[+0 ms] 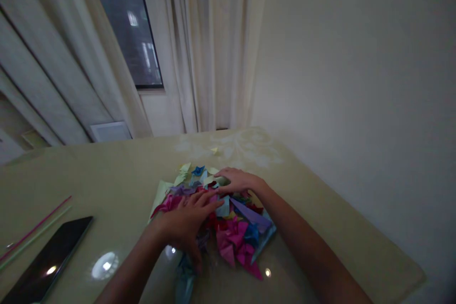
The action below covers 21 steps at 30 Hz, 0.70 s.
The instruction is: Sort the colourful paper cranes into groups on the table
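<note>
A heap of folded coloured paper pieces (233,237) lies in the middle of the table, in pink, red, purple, blue and pale green. My left hand (187,221) rests on the near left of the heap, its fingers spread and its thumb pointing down beside the papers. Across the far right part of the heap reaches my right hand (237,180), also with fingers apart, touching the papers. A long purple folded piece (251,213) sticks out below the right wrist. Under the left thumb a teal paper piece (185,278) lies on the tabletop.
At the left of the glossy table (117,185) lie a black phone (50,256), a pink stick (39,225) and a pale green stick (35,237). A small yellow paper scrap (214,150) sits beyond the heap. A wall (356,104) borders the right side; curtains (213,47) hang behind.
</note>
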Available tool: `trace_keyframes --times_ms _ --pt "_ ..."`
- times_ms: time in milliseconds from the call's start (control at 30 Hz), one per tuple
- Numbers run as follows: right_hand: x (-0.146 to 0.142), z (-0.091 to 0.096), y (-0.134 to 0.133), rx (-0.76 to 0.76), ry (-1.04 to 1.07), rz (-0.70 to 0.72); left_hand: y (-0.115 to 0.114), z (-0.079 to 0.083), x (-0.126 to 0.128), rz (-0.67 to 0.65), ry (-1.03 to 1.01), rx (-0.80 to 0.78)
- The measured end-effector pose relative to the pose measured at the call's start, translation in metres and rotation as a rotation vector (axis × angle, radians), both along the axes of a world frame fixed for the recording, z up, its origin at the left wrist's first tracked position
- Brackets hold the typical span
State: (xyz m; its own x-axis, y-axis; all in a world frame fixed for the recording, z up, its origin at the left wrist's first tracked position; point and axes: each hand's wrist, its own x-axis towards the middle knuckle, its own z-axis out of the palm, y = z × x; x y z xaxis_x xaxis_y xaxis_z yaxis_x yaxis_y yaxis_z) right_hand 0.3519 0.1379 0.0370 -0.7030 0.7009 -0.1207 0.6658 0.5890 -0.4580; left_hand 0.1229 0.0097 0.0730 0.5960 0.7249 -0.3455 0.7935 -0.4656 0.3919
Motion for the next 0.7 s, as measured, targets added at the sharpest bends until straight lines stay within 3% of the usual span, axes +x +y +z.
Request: trace_keyframes --times_ms 100,233,367,500,700 --pt "0.0 0.01 -0.002 -0.01 -0.041 0.007 0.005 -0.005 0.005 0.1 0.021 0.135" --pt "0.003 0.022 -0.007 -0.05 -0.064 -0.005 0.013 0.001 -0.018 0.27 -0.027 0.342" --pt "0.001 0.026 -0.015 -0.06 -0.057 -0.058 0.017 0.0 -0.049 0.436 0.091 0.238" --pt "-0.016 0.015 -0.025 -0.066 0.026 0.05 0.024 -0.022 -0.05 0.403 0.042 0.1" --pt "-0.039 -0.006 -0.03 0.111 0.006 0.073 0.033 -0.054 -0.017 0.356 -0.209 0.325"
